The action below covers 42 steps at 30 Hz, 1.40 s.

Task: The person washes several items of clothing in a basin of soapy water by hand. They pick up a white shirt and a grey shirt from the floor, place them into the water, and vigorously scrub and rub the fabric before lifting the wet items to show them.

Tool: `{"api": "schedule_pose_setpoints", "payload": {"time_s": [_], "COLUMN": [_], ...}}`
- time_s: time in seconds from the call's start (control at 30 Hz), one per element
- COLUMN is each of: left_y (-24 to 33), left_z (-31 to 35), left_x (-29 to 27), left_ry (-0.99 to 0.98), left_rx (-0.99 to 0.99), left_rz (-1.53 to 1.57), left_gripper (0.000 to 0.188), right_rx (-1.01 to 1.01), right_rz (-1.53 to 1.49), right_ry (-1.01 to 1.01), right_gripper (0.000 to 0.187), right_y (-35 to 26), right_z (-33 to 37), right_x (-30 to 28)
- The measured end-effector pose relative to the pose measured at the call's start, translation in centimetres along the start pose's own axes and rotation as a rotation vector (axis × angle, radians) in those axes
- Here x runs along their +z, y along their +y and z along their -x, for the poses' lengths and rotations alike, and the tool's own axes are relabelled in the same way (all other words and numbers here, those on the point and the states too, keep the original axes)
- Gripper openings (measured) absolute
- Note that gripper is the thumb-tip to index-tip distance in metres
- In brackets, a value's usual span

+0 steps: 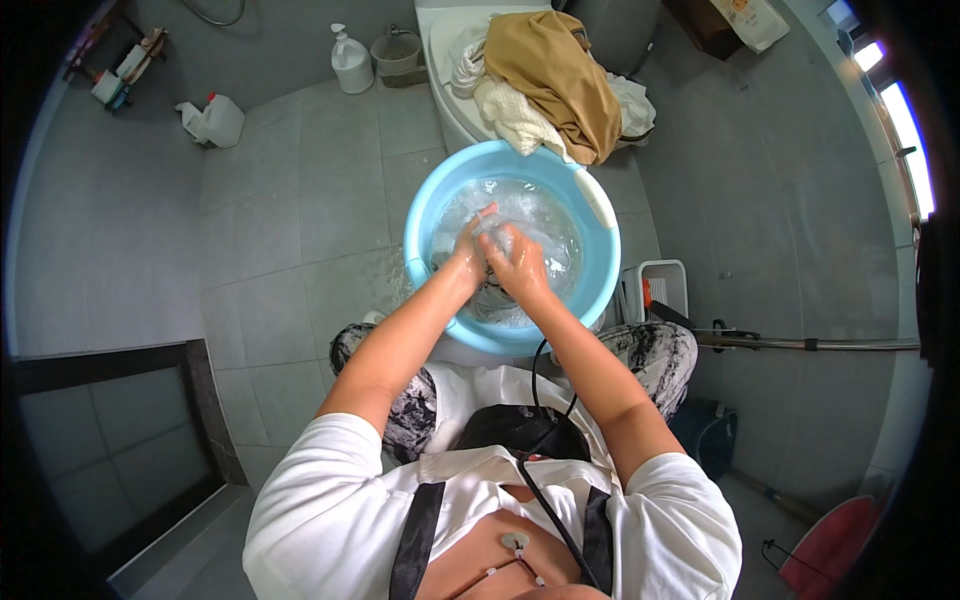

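Over grey tiles (pixel 335 195) — probably scrubbed with left grip (pixel 470 248) and right grip (pixel 518 264) together in suds (pixel 548 218) — couldn't tell clamped on what; likely needed steady rubbing.

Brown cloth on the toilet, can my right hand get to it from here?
Probably yes, with a forward stretch: the brown cloth hangs close to the blue basin's far rim, and only that rim seems to lie between it and your right hand.

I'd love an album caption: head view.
Left hand and right hand close together in a blue basin of bubbly water, heaped fabrics nearby.
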State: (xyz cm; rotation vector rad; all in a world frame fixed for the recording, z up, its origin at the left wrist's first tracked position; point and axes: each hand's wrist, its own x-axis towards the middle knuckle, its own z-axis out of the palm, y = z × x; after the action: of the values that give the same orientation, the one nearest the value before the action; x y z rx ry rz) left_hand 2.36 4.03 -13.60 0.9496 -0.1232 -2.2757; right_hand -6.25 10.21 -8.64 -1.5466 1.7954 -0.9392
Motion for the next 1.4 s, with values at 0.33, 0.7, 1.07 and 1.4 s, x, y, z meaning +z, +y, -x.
{"api": "schedule_pose_setpoints", "payload": {"time_s": [0.33,0.7,1.07,1.4], "left_y": [-1.3,1.9,0.9,0.1], "left_z": [-0.9,0.8,-1.1,-5.2], "left_x": [0.7,0.2,-2.7,-7.3], "left_ry": [0.205,0.072,0.479,0.151], "left_rx": [0.065,0.411,0.404,-0.128], "left_rz": [-0.051,-1.035,-0.393,0.055], "left_gripper": [0.034,0.050,0.057,0.034], "right_rx": [0.128,0.120,0.335,0.223], "right_rz": [0.000,-0.645,-0.081,0.079], "right_ry": [0.248,0.065,-0.220,-0.353], "right_gripper": [0.036,0.043,0.058,0.087], "right_y": [2.2,3.4,11.6,7.7], "right_z": [-1.8,-3.7,-4.8,-6.4], "right_x": [-0.5,-5.3,-2.4,2.4]}}
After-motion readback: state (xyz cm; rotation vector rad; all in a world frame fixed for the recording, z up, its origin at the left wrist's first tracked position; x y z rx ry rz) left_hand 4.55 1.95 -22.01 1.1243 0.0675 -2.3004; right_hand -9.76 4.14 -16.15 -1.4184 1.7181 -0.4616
